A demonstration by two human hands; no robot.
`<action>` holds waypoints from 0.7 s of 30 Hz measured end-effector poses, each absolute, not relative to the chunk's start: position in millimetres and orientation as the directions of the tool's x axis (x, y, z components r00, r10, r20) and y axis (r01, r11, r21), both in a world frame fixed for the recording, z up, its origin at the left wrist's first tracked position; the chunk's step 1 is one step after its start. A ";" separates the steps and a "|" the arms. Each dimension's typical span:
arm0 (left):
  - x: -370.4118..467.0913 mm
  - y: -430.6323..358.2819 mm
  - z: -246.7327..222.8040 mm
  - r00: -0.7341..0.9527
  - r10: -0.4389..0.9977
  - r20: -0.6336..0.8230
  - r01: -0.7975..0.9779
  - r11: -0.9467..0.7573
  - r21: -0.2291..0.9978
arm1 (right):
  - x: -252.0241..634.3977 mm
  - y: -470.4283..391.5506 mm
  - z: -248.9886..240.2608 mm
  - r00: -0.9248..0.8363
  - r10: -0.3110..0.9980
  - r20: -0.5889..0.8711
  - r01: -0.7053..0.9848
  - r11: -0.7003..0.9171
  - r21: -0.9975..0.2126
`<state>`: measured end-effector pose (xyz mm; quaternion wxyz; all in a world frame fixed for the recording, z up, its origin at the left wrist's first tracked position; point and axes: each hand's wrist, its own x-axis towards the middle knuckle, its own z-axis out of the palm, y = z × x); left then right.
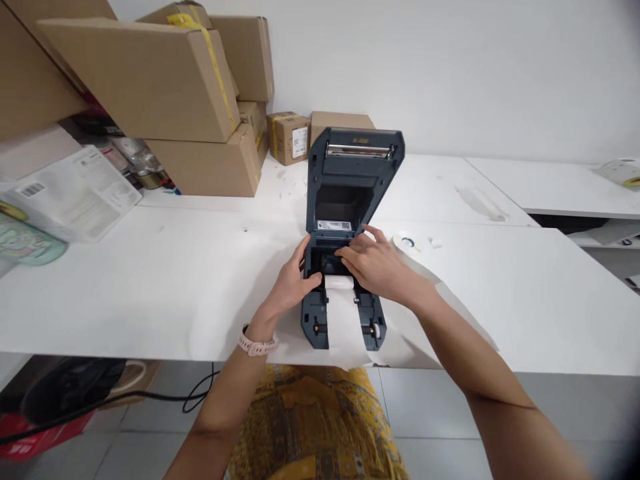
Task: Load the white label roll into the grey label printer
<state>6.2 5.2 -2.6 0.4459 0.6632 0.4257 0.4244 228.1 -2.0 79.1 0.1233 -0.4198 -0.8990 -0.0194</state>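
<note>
A dark label printer [311, 313] stands on the white table with its lid [395, 157] raised. Inside it lies a small white paper roll [339, 282], and a strip of white paper [346, 327] runs from it over the printer's front edge. My left hand [293, 280] rests against the printer's left side, thumb over the inner rim and fingers apart along the outside. My right hand [373, 260] reaches into the compartment behind the roll, its fingers bent; what the fingertips touch there is hidden.
Cardboard boxes [205, 163] are stacked at the back left. A white printed box [75, 193] and a green container [30, 240] stand at far left. White backing paper [460, 307] and a small roll [406, 243] lie right of the printer. Shelves [600, 237] are at far right.
</note>
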 end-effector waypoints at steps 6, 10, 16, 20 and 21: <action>-1.0 2.4 1.5 0.291 0.926 0.240 0.247 -0.315 0.916 | 222.5 3.8 63.3 -0.761 0.627 0.164 0.621 0.778 -0.091; -4.7 1.4 2.1 0.270 0.911 0.311 0.266 -0.381 0.886 | 221.3 8.6 67.3 -0.731 0.677 0.089 0.646 0.728 -0.228; -4.6 1.1 2.5 0.318 0.919 0.232 0.228 -0.311 0.923 | 227.3 32.9 77.8 -0.717 0.696 -0.033 0.659 0.662 -0.357; -3.6 -0.2 5.6 0.347 0.921 0.178 0.213 -0.262 0.941 | 229.4 49.3 72.4 -0.730 0.684 -0.016 0.630 0.663 -0.404; -3.6 -0.2 5.8 0.349 0.920 0.178 0.212 -0.262 0.941 | 229.2 51.9 69.5 -0.712 0.699 0.059 0.625 0.670 -0.400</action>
